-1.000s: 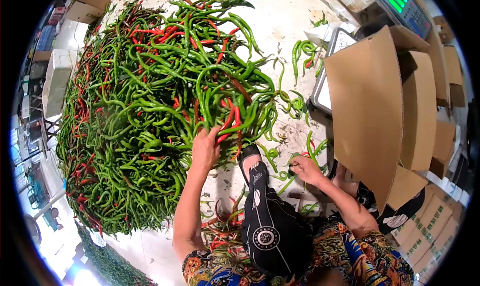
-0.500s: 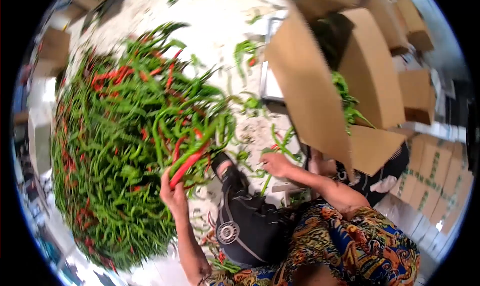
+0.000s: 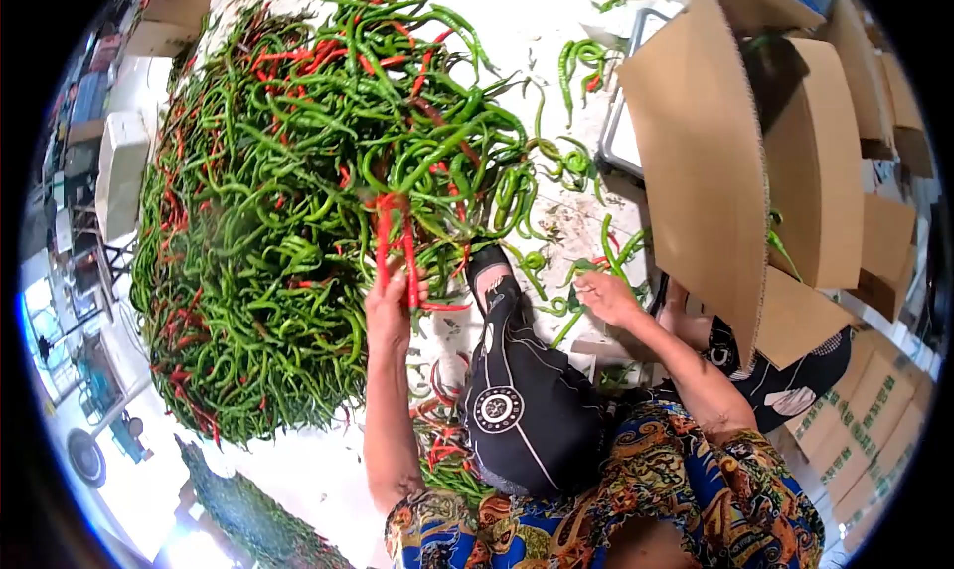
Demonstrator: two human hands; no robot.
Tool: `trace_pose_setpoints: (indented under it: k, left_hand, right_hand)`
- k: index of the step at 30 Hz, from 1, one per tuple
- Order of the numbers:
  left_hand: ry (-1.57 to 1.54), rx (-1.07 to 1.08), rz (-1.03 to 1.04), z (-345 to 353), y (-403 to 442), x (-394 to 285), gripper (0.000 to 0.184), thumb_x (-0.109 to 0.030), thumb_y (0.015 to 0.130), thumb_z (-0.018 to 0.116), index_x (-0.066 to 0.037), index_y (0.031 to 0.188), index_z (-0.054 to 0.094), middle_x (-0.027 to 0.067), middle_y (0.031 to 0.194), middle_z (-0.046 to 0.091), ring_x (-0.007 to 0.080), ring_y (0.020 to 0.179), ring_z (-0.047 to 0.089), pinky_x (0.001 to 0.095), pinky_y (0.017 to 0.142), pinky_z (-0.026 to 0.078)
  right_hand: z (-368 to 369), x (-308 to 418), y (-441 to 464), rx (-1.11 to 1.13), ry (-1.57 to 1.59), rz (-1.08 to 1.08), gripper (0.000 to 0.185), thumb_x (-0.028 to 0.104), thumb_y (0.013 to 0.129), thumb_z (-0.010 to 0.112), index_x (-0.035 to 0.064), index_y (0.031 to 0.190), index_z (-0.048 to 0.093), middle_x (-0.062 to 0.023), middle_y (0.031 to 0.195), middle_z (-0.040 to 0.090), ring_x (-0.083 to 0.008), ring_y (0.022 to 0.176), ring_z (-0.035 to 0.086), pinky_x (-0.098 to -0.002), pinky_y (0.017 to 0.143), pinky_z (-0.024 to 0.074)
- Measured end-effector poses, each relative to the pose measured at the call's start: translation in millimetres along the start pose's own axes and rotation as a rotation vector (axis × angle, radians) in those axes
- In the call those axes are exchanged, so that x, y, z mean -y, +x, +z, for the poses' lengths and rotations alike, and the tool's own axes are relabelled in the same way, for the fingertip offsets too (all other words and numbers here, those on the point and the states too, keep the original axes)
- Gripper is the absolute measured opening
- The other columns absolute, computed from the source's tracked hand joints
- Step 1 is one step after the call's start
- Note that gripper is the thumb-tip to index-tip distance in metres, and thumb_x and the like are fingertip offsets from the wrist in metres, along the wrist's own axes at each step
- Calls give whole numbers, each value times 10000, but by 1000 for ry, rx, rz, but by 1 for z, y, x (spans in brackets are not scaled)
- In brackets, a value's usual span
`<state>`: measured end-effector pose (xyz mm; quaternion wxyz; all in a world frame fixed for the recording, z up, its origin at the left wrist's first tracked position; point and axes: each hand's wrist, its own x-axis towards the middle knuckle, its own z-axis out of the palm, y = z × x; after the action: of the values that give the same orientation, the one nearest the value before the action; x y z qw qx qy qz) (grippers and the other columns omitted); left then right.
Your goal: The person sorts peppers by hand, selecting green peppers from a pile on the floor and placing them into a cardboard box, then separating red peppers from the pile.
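Note:
A large heap of green chili peppers (image 3: 288, 211) with red ones mixed in fills the left and middle. At its near right edge, my left hand (image 3: 389, 311) is closed on red peppers (image 3: 396, 241) that point up and away from me. My right hand (image 3: 608, 297) is by my right knee, close to a few green and red peppers (image 3: 621, 251) on the floor; its fingers are bent, and whether it holds anything is hard to see. A smaller group of red and green peppers (image 3: 444, 455) lies beside my left leg.
An open cardboard box (image 3: 696, 162) stands at the right, beside a scale (image 3: 624, 122). More cartons (image 3: 860, 430) are stacked at the far right. A white foam box (image 3: 121, 176) is at the left. My sandalled foot (image 3: 490, 279) rests between the heap and scattered peppers.
The view swung left and back. My left hand, at the heap a second ago, lifted green and red peppers and now has red ones. My right hand stayed near the same floor peppers.

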<state>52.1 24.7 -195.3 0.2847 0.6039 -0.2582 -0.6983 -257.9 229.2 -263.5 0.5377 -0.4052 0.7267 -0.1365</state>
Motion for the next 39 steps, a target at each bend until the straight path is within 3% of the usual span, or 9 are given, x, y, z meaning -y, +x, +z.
trace_pose_setpoints:
  k: [3,6,7,12,20,24,28,35,39]
  left_hand:
    - [-230,7,-138,-26,14,45,463,-148,935,542,35,1340,409,228,1101,614,301,923,654,340,769,573]
    - [-402,38,-187,-31,17,64,475,-158,930,551,15,1349,408,250,1260,548,336,1050,617,403,866,546]
    - [-434,72,-175,-31,18,70,460,-195,939,559,9,1331,430,236,1220,576,318,1036,627,393,854,551]
    - [-411,-8,-111,-18,16,71,444,-334,967,534,7,1247,485,140,1009,635,204,831,634,311,736,540]
    - [-802,243,-95,2,3,68,401,-281,992,480,18,1258,495,148,1130,622,253,1006,604,379,924,484]
    - [-1061,343,-41,20,-1,55,389,-286,992,471,-10,1264,508,119,1149,620,256,1052,585,395,948,473]
    - [-1094,410,-13,33,2,53,382,-290,991,474,-26,1263,518,118,1182,614,260,1103,569,412,975,454]
    - [-789,320,-16,41,-4,68,322,-195,934,588,-22,1202,543,108,1116,625,268,1091,557,415,978,430]
    - [-656,296,-142,47,-17,77,279,-113,893,630,-24,1147,557,76,942,631,258,995,600,422,963,460]
  right_hand:
    - [5,1,4,34,106,42,250,169,843,597,20,1044,602,-194,991,660,-346,943,633,-398,825,495]
    - [0,12,7,42,106,28,267,176,844,605,-4,1039,593,-190,966,660,-346,906,634,-393,800,490]
    - [1,12,8,37,112,25,271,179,843,609,-7,1040,591,-188,959,660,-344,897,635,-390,796,490]
    - [-1,35,9,3,111,-57,251,171,851,605,-3,1032,601,-156,875,659,-262,812,641,-340,734,494]
    - [-9,102,31,103,176,-31,232,176,900,597,14,1062,631,-42,827,649,-113,793,599,-278,703,478]
    - [-1,128,49,148,330,-210,280,222,896,619,28,1098,632,6,906,636,-87,778,559,-256,711,467]
    - [-4,152,49,478,785,3,419,225,882,654,13,1235,573,-33,935,654,-77,772,573,-235,713,477]
    - [-8,137,42,325,1102,127,228,144,860,672,21,1045,620,-31,843,632,-84,711,585,-193,630,480]
    - [-11,94,34,276,1156,223,154,90,838,668,41,975,617,-10,812,601,-78,706,573,-203,632,474]
